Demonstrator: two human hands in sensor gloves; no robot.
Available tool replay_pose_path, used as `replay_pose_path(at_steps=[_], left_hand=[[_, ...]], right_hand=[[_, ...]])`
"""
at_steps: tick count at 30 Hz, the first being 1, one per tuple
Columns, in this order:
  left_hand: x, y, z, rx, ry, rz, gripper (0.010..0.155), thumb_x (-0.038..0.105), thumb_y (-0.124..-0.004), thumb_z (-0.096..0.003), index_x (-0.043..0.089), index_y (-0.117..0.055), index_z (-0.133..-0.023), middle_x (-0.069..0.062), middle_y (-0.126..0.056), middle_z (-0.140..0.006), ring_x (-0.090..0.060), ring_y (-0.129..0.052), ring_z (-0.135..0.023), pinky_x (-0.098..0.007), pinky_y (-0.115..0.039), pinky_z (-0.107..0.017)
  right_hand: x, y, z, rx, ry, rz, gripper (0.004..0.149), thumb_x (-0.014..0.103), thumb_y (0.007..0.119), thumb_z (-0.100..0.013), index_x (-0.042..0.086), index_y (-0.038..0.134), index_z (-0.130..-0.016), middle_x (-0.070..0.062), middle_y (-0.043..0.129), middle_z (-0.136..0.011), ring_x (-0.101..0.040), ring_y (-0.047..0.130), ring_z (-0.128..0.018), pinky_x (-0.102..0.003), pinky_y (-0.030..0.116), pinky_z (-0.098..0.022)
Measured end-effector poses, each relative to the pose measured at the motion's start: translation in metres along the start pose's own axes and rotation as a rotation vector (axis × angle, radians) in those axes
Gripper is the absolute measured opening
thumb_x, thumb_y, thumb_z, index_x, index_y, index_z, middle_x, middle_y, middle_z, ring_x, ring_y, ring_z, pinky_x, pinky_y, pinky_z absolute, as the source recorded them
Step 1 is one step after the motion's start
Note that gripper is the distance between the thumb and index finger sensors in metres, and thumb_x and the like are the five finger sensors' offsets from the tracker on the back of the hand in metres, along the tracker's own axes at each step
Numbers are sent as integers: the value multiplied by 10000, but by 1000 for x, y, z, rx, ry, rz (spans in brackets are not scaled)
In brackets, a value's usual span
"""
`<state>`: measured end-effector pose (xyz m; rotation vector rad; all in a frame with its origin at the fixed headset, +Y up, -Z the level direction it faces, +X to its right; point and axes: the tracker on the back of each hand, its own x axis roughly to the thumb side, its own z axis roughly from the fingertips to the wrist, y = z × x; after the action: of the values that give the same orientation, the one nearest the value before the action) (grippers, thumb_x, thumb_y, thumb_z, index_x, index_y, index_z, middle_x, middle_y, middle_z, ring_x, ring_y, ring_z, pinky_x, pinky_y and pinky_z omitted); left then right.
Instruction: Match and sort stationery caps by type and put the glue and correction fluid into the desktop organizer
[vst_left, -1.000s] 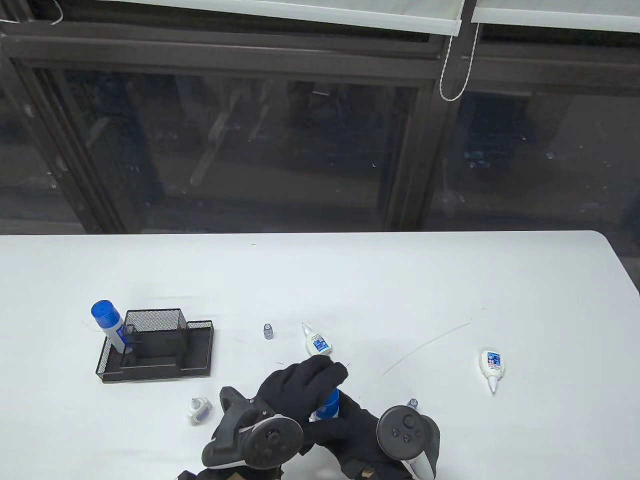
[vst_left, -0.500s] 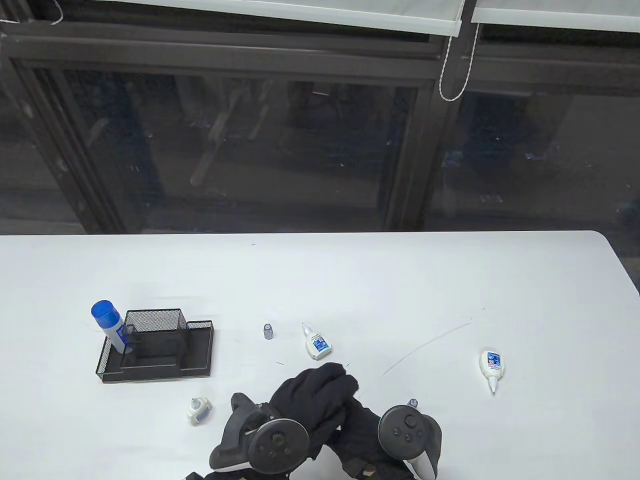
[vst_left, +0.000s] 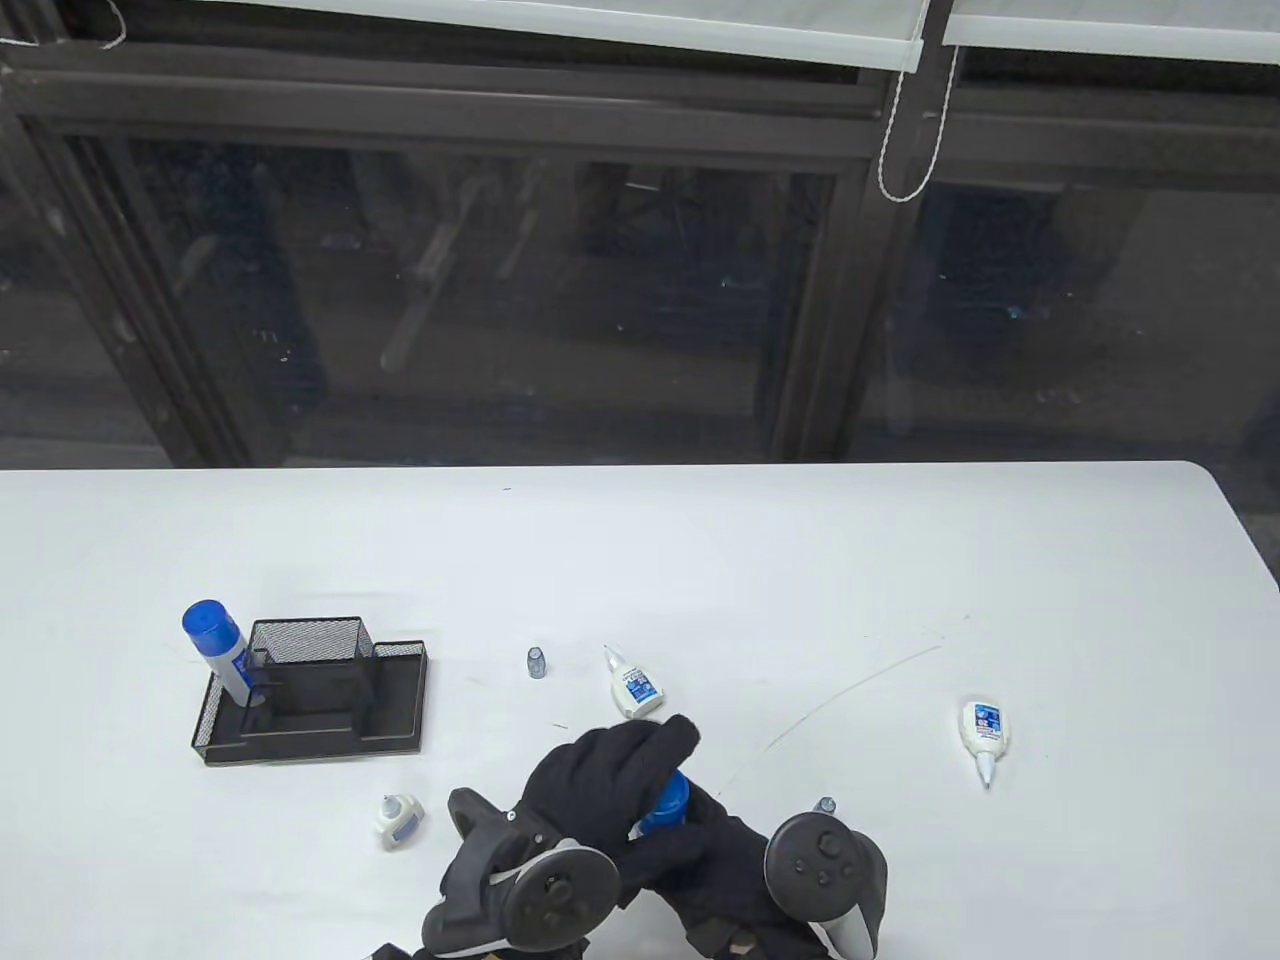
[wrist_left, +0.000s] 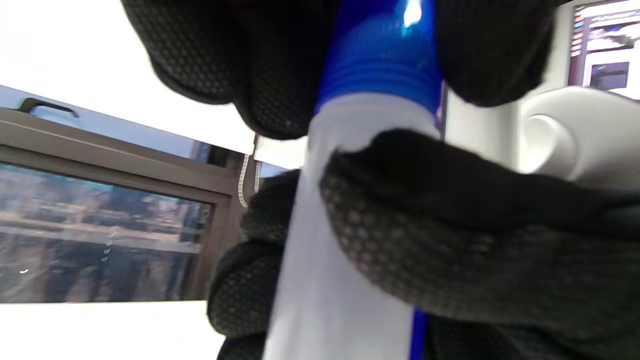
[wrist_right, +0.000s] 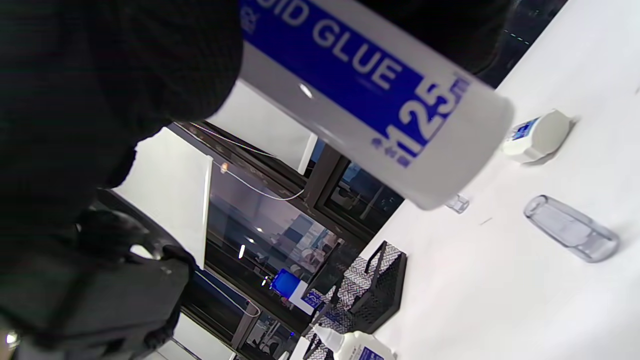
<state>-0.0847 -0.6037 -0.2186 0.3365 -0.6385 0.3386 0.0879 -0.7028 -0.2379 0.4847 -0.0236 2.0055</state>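
At the lower centre of the table view, we see our right hand (vst_left: 700, 860) wrapped round the glue bottle (vst_left: 662, 805) body while our left hand (vst_left: 610, 775) grips its blue cap (wrist_left: 380, 60). The bottle's long axis seems near upright, cap uppermost, just above the worktop (vst_left: 900, 560).

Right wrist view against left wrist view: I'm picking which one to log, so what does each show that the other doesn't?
Only the right wrist view shows the bottle's printed label "GLUE 125", the table, a clear cap lying on it and the mesh organizer. Only the left wrist view shows the blue cap under the left hand's fingers, with the right hand round the body. Both show the glue bottle held in gloved hands, and the window.
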Motion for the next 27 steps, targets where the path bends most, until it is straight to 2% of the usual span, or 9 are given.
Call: replay_pose_path(at_steps=[3, 5, 8, 11, 15, 17, 19, 24, 27], left_hand=[[3, 3, -3, -211, -62, 112, 646, 396, -774, -581, 285, -505, -1157, -124, -628, -1202, -333, -827, -1043, -538, -740, -708], [4, 0, -1, -146, -92, 93, 636, 366, -789, -581, 362, -499, -1148, -162, -486, -1261, -415, -638, -1149, -608, -643, -755], [5, -6, 3, 9, -13, -79, 740, 640, -779, -484, 368, -541, -1129, -115, -665, -1172, -305, -866, -982, -522, -753, -695], [6, -6, 1, -15, -30, -48, 540, 518, -738, -567, 366, -636, -1075, -67, -788, -1090, -249, -974, -876, -485, -820, -639], [10, -6, 0, -188, -74, -66, 666, 428, -709, -608, 293, -407, -1186, -224, -265, -1279, -508, -480, -1176, -666, -545, -776], [10, -5, 5, 21, -26, -188, 815, 660, -733, -499, 285, -473, -1173, -212, -481, -1249, -426, -742, -1081, -600, -681, -734], [10, -4, 4, 43, -8, -196, 724, 664, -722, -499, 288, -607, -1106, -62, -798, -1074, -191, -995, -817, -479, -820, -638], [19, 1, 1, -246, -95, -45, 623, 309, -726, -604, 196, -477, -1164, -177, -457, -1270, -461, -668, -1140, -637, -627, -758], [20, 0, 5, -43, -51, -194, 762, 576, -741, -541, 231, -482, -1169, -182, -497, -1256, -434, -745, -1095, -586, -696, -734]], right_hand=[[0, 0, 0, -2, -7, 19, 685, 443, 879, -435, 206, 622, -1024, -113, 777, -992, -378, 828, -894, -560, 654, -690], [0, 1, 0, -1, 3, -9, 685, 446, 877, -438, 203, 621, -1025, -114, 778, -990, -376, 832, -889, -559, 658, -687], [1, 2, 0, -2, 9, 4, 689, 446, 877, -436, 196, 622, -1025, -121, 781, -986, -381, 834, -884, -560, 660, -683], [1, 3, 0, 3, 2, 35, 690, 449, 878, -433, 189, 630, -1022, -122, 792, -977, -377, 848, -872, -557, 669, -678], [-2, 3, -1, 6, 8, 4, 687, 444, 880, -434, 192, 629, -1021, -120, 786, -982, -379, 841, -879, -559, 664, -681], [-1, 3, 0, 4, 8, 3, 691, 444, 878, -435, 187, 622, -1024, -122, 784, -983, -378, 840, -879, -558, 662, -683], [0, 3, 0, 3, 4, 4, 690, 446, 875, -438, 186, 620, -1024, -123, 782, -983, -375, 839, -881, -557, 663, -683], [-1, 3, 0, -6, 0, 22, 687, 444, 878, -433, 189, 626, -1019, -117, 783, -983, -374, 841, -879, -555, 665, -682], [-1, 2, 0, -14, 2, 25, 686, 451, 875, -437, 192, 624, -1021, -117, 784, -982, -368, 843, -878, -551, 667, -683]])
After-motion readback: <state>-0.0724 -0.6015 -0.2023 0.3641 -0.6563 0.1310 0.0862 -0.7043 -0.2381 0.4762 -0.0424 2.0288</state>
